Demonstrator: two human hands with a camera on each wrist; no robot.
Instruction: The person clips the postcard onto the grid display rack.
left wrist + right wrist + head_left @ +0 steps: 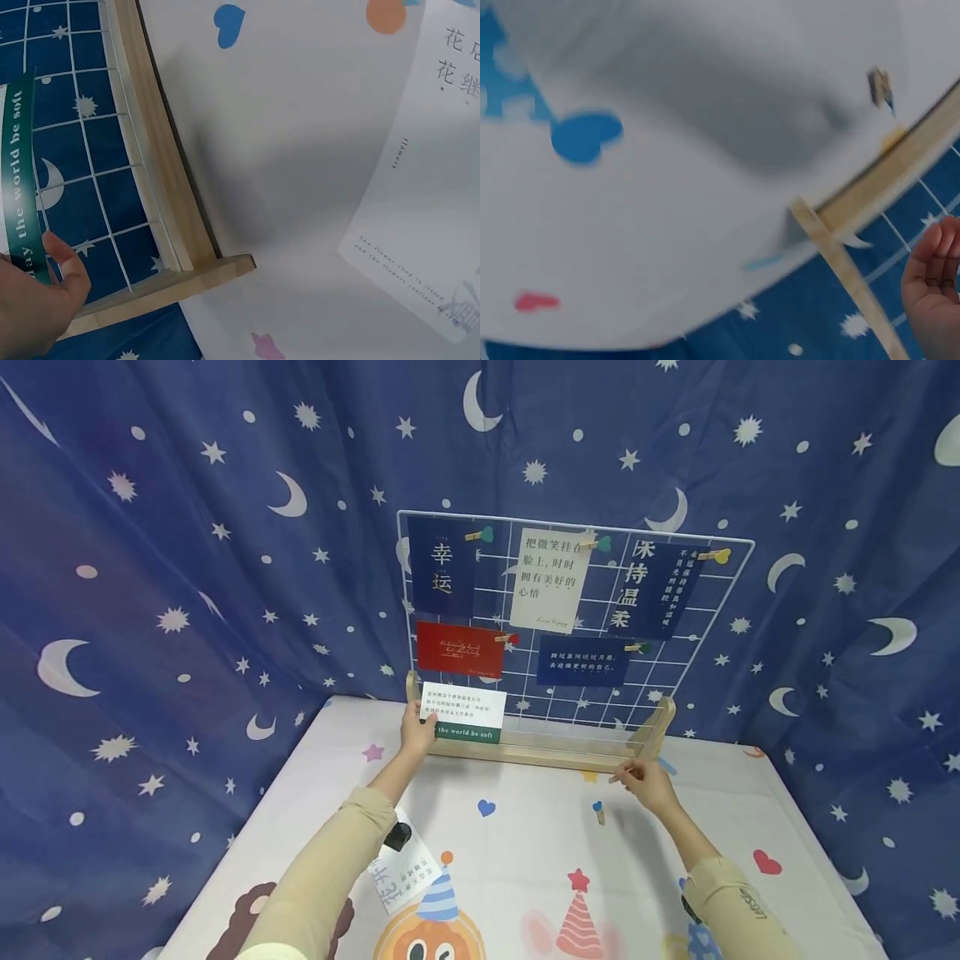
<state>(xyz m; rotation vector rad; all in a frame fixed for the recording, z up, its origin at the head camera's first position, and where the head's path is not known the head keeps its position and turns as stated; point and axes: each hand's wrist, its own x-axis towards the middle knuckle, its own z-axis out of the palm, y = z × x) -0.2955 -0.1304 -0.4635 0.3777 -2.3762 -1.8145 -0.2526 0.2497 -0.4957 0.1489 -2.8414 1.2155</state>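
My left hand (417, 730) grips a white and green card (463, 703) by its left edge, at the lower left of a white wire grid (517, 568). The left wrist view shows the thumb (67, 266) over the card's green strip (18, 150). Near the grid's lower right, my right hand (647, 783) pinches a small wooden clothespin (615, 778); in the right wrist view that hand (934, 285) has curled fingers, and what they hold is out of frame. Another clothespin with a blue heart (599, 812) lies on the table.
The grid stands in a wooden base (525, 755) at the table's back. Clothespins hold several cards on it, including a red card (459, 650) and a blue card (581, 662). A white printed card (405, 870) lies by the left forearm. A starry blue curtain (225, 527) hangs behind.
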